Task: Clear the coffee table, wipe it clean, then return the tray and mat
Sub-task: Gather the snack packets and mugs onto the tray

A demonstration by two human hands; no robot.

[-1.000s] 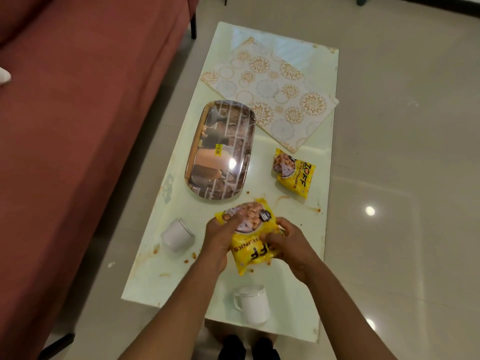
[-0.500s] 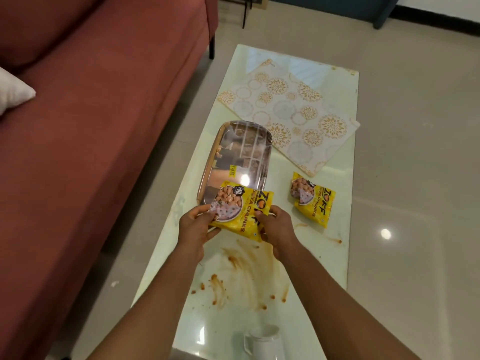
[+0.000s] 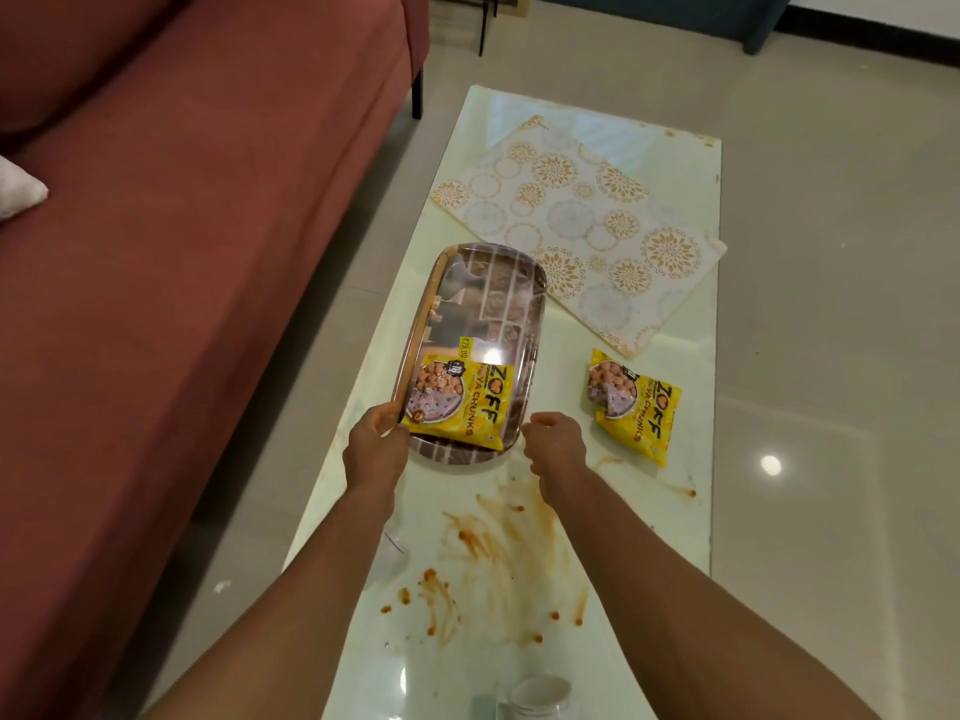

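A yellow snack packet (image 3: 462, 402) lies on the near end of the shiny oval tray (image 3: 488, 298), which sits on the pale green coffee table (image 3: 670, 532). My left hand (image 3: 376, 444) pinches the packet's near left corner at the tray rim. Just off the tray's near right edge, my right hand (image 3: 553, 446) hovers with loosely curled fingers and nothing in it. A second yellow packet (image 3: 636, 407) rests on the table right of the tray. The patterned mat (image 3: 576, 226) lies askew at the far end, with the tray's far corner on it. Orange-brown sauce smears (image 3: 498, 543) cover the near tabletop.
A white mug (image 3: 540, 696) stands at the table's near edge. Another white cup (image 3: 390, 556) peeks out behind my left forearm. The red sofa (image 3: 182, 252) runs along the left with a white cushion (image 3: 18, 192). Tiled floor lies to the right.
Both hands carried the packet forward and set it on the tray. My right hand has let go and drawn back to the right, while the left stays at the packet's corner.
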